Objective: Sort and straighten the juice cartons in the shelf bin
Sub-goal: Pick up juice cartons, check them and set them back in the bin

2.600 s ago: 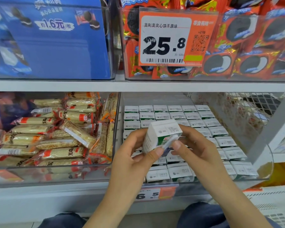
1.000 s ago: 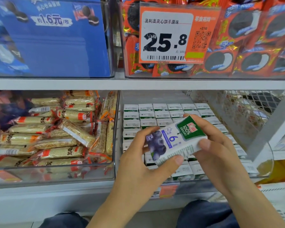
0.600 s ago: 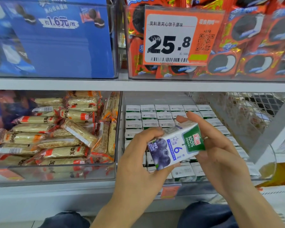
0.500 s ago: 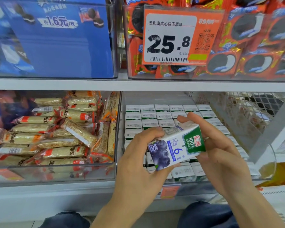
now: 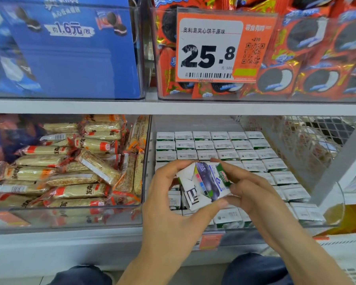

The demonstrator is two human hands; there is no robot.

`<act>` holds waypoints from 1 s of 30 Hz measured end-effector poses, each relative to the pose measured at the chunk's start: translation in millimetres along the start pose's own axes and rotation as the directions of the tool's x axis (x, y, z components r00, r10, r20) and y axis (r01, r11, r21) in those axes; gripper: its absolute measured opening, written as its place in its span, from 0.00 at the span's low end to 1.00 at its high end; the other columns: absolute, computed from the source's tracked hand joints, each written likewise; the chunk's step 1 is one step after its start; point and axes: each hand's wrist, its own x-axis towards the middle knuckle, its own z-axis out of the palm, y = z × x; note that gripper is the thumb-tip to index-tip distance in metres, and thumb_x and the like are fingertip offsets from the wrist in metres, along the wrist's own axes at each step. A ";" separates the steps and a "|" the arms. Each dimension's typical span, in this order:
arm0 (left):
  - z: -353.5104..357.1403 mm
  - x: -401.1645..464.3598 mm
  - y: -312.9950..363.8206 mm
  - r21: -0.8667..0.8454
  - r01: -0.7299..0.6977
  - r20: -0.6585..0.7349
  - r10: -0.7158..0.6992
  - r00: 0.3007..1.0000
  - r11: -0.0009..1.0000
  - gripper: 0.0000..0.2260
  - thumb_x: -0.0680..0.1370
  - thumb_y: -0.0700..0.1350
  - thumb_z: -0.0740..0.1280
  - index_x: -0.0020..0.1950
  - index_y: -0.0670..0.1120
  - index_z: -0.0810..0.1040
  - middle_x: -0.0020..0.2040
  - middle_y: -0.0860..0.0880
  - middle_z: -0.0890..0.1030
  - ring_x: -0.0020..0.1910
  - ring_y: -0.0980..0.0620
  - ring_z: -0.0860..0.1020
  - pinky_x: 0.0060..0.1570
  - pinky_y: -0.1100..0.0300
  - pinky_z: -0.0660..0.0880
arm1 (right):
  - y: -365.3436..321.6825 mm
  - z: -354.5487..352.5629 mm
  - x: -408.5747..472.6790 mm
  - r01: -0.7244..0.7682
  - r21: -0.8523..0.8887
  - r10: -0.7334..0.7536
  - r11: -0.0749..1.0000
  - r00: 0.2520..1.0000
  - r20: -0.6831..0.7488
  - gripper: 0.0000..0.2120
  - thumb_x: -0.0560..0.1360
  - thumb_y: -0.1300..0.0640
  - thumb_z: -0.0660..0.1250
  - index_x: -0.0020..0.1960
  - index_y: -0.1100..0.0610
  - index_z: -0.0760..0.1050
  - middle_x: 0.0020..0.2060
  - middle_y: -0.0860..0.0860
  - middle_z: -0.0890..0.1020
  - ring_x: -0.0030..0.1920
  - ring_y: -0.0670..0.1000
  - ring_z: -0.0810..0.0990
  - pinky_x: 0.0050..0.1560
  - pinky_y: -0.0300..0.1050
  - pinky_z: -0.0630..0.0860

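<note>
A shop aisle: white shelves (image 5: 173, 108) carry clear bins (image 5: 70, 219) of packaged snacks, rows of juice cartons (image 5: 224, 145), and an orange price tag (image 5: 224, 48) reading 25.8 with a barcode.

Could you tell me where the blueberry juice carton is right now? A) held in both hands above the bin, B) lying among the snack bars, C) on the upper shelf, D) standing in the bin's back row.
A: the left hand and right hand both grip the carton above the rows in the bin.

Two hands (image 5: 173, 204), one held carton (image 5: 203, 184)
</note>
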 end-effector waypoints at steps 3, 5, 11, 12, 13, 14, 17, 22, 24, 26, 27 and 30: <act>-0.7 -1.6 0.9 0.005 -0.001 0.027 0.000 1.000 1.000 0.28 0.61 0.58 0.76 0.58 0.69 0.70 0.57 0.60 0.77 0.59 0.56 0.77 0.53 0.58 0.77 | 0.4 5.3 -1.0 -0.028 0.001 0.028 1.000 0.999 0.021 0.21 0.65 0.65 0.58 0.46 0.48 0.85 0.46 0.47 0.86 0.46 0.45 0.84 0.38 0.35 0.79; -0.9 -2.3 1.8 0.010 0.012 0.040 -0.012 0.999 1.000 0.28 0.61 0.59 0.76 0.58 0.69 0.70 0.57 0.58 0.78 0.59 0.55 0.77 0.54 0.55 0.77 | 2.3 6.1 -0.9 -0.053 -0.005 0.053 0.999 0.998 0.019 0.21 0.65 0.65 0.58 0.50 0.49 0.83 0.48 0.48 0.86 0.48 0.46 0.84 0.38 0.35 0.79; -4.1 4.5 3.5 -0.177 0.144 0.027 -0.141 0.990 0.974 0.25 0.59 0.55 0.77 0.54 0.65 0.74 0.53 0.60 0.81 0.51 0.58 0.81 0.45 0.64 0.78 | -0.4 4.7 -3.2 -0.041 -0.059 0.043 0.997 0.999 0.032 0.23 0.65 0.63 0.64 0.59 0.50 0.79 0.52 0.48 0.84 0.53 0.47 0.82 0.48 0.41 0.79; -4.6 8.1 2.8 -0.258 0.177 0.014 -0.179 0.984 0.950 0.24 0.59 0.54 0.77 0.52 0.64 0.76 0.51 0.58 0.82 0.49 0.58 0.82 0.43 0.64 0.78 | -1.5 4.5 -4.6 -0.013 -0.095 0.019 0.995 0.998 0.061 0.25 0.65 0.61 0.66 0.61 0.48 0.78 0.54 0.47 0.84 0.55 0.46 0.82 0.50 0.41 0.79; -6.0 10.7 1.7 -0.322 0.205 -0.001 -0.217 0.976 0.924 0.22 0.59 0.53 0.77 0.50 0.63 0.77 0.49 0.57 0.83 0.47 0.58 0.82 0.42 0.64 0.78 | -2.4 4.8 -6.4 0.022 -0.124 -0.012 0.992 0.997 0.079 0.26 0.65 0.60 0.68 0.62 0.46 0.77 0.55 0.46 0.83 0.55 0.45 0.81 0.50 0.40 0.78; -8.3 12.0 0.7 -0.359 0.223 -0.008 -0.241 0.970 0.906 0.20 0.59 0.53 0.76 0.49 0.63 0.78 0.48 0.56 0.84 0.47 0.57 0.82 0.42 0.64 0.78 | -3.0 5.4 -7.8 0.057 -0.144 -0.045 0.988 0.995 0.087 0.27 0.65 0.60 0.71 0.62 0.43 0.77 0.55 0.45 0.83 0.55 0.44 0.81 0.48 0.37 0.78; -16.9 12.8 -0.8 -0.391 0.289 0.036 -0.299 0.954 0.874 0.22 0.60 0.57 0.75 0.53 0.60 0.78 0.50 0.55 0.84 0.51 0.56 0.82 0.48 0.62 0.79 | -2.3 7.5 -8.5 0.136 -0.185 -0.129 0.973 0.990 0.050 0.24 0.63 0.52 0.75 0.59 0.42 0.79 0.53 0.45 0.84 0.52 0.43 0.82 0.45 0.33 0.77; -13.9 26.8 -6.6 -0.384 0.420 0.245 -0.348 0.905 0.822 0.24 0.69 0.49 0.71 0.64 0.51 0.74 0.65 0.53 0.78 0.59 0.58 0.78 0.59 0.62 0.75 | -3.7 5.1 -3.5 0.113 -0.096 -0.117 0.989 0.993 -0.031 0.25 0.59 0.37 0.75 0.52 0.46 0.83 0.52 0.48 0.84 0.53 0.47 0.82 0.49 0.37 0.78; -14.2 21.8 -4.7 -0.284 0.363 0.259 -0.293 0.920 0.888 0.23 0.71 0.56 0.68 0.67 0.56 0.73 0.66 0.57 0.77 0.63 0.59 0.75 0.61 0.59 0.74 | -3.1 3.5 -1.9 0.059 -0.023 -0.061 0.998 0.994 -0.087 0.18 0.59 0.40 0.73 0.47 0.46 0.85 0.47 0.49 0.86 0.48 0.48 0.84 0.46 0.36 0.79; -14.6 16.5 -2.6 -0.238 0.361 0.247 -0.303 0.920 0.902 0.24 0.70 0.61 0.67 0.65 0.57 0.75 0.62 0.59 0.79 0.63 0.58 0.76 0.61 0.55 0.75 | -2.4 3.8 -2.0 0.028 -0.019 -0.031 0.999 0.993 -0.118 0.13 0.62 0.42 0.71 0.44 0.45 0.85 0.44 0.49 0.86 0.46 0.47 0.84 0.44 0.36 0.79; -16.1 12.8 -4.0 -0.250 0.383 0.227 -0.331 0.916 0.889 0.24 0.69 0.62 0.68 0.62 0.55 0.77 0.59 0.58 0.80 0.61 0.58 0.77 0.60 0.54 0.75 | -2.4 4.3 -2.4 0.023 -0.021 -0.025 1.000 0.991 -0.128 0.13 0.63 0.40 0.71 0.43 0.44 0.85 0.43 0.49 0.86 0.45 0.47 0.85 0.44 0.36 0.79; -11.5 15.3 -2.9 -0.396 0.426 0.194 -0.380 0.904 0.813 0.20 0.69 0.61 0.73 0.50 0.46 0.80 0.47 0.51 0.85 0.50 0.55 0.82 0.51 0.60 0.79 | -4.1 5.7 -4.7 0.041 -0.027 -0.045 0.999 0.991 -0.128 0.28 0.56 0.27 0.70 0.45 0.46 0.85 0.46 0.52 0.86 0.48 0.49 0.84 0.48 0.38 0.79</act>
